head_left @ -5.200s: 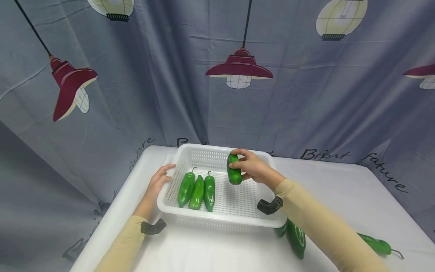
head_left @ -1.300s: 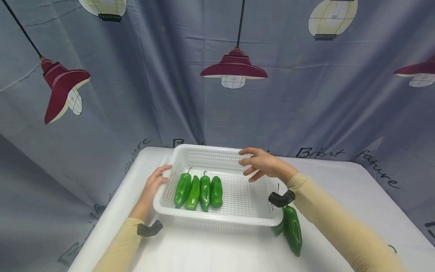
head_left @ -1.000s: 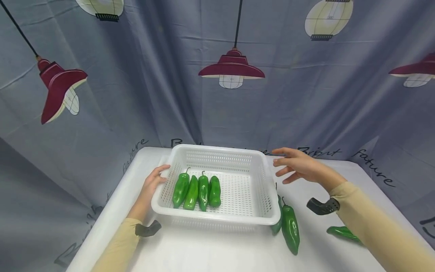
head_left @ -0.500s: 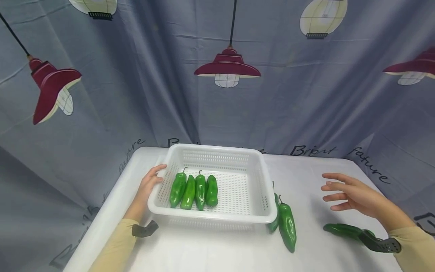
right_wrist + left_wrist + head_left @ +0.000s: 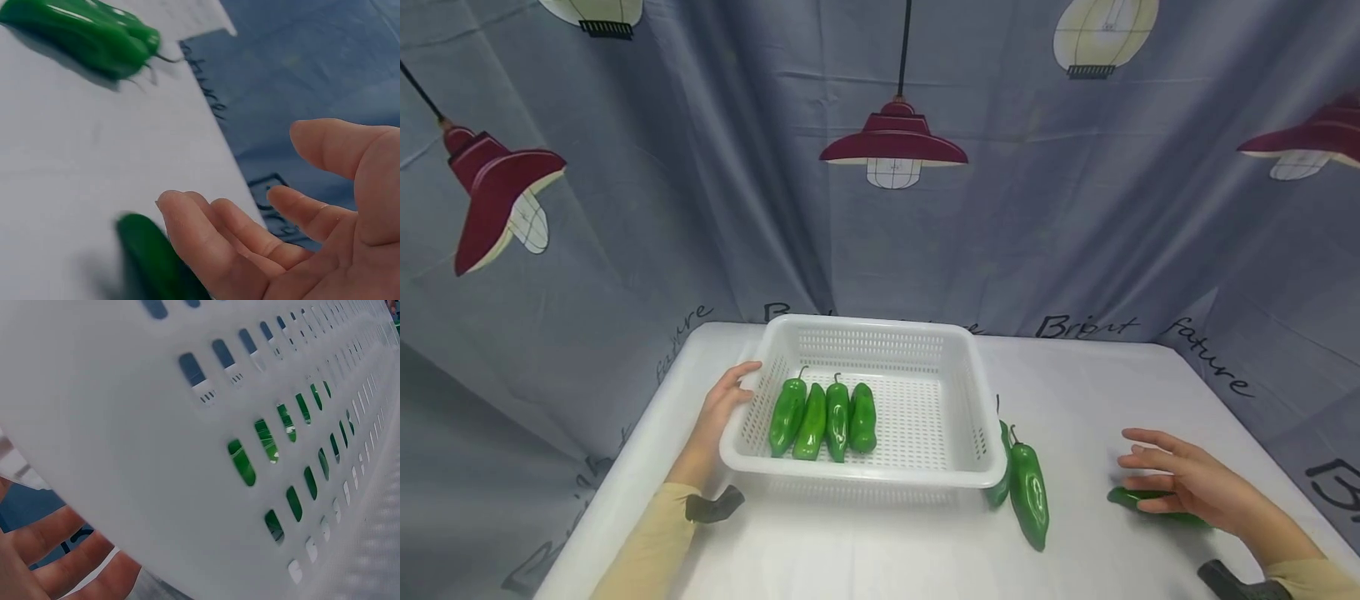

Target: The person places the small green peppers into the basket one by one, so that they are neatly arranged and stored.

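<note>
A white perforated plastic basket stands on the table, with several green chili peppers side by side in its left half. My left hand rests against the basket's left wall, fingertips at the rim; in the left wrist view its fingers lie loosely beyond the wall. My right hand hovers with spread, slightly bent fingers over a single green chili pepper at the right. The hand partly covers that pepper in the head view; in the right wrist view the pepper shows below the fingertips, with nothing held.
Just right of the basket lie two more green chili peppers, one in full view and one partly behind the basket's corner. The white table ends at a grey-blue curtain printed with lamps and lettering.
A fourth pepper has gone from my right hand into the basket. The emptied right hand has moved right and down to the lone pepper. My left hand has stayed at the basket.
</note>
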The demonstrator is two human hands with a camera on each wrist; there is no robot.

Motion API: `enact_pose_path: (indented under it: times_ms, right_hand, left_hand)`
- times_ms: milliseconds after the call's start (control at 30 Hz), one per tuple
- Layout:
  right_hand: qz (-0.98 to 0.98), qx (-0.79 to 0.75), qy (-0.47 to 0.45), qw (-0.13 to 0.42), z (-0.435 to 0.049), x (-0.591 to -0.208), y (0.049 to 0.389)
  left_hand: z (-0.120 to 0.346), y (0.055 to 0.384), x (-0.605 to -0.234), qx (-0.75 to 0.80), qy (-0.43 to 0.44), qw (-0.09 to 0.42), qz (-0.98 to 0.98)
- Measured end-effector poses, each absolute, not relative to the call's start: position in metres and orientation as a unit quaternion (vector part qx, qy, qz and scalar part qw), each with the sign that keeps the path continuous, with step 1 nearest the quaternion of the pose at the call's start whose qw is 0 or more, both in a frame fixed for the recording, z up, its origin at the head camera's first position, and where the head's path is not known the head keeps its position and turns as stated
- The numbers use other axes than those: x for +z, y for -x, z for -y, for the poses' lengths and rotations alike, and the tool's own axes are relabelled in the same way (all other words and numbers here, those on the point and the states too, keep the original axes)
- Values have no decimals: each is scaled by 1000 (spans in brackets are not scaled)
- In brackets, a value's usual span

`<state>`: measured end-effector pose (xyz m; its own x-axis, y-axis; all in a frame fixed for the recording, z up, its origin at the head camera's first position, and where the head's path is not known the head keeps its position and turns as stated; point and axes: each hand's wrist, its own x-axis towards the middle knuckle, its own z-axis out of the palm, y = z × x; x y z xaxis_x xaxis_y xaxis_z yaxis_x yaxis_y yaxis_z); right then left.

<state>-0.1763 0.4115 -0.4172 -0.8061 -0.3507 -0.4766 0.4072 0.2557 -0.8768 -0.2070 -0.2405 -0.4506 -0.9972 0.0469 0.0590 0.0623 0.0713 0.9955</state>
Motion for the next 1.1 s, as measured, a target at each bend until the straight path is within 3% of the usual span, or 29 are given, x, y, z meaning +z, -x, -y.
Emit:
enact_pose_path:
  times_ms: [200, 700, 1100]
  right_hand:
    - [-748, -595, -37, 292, -378, -435, 172]
    - [-754, -588, 17, 293, -327, -451, 172]
    - [-811, -538, 11, 229, -287, -448, 173]
  left_hand:
    - [241, 208, -452, -698, 44, 17, 714]
    - [241, 206, -455, -704, 46, 17, 709]
    - [241, 208, -454, -705, 45, 11, 708]
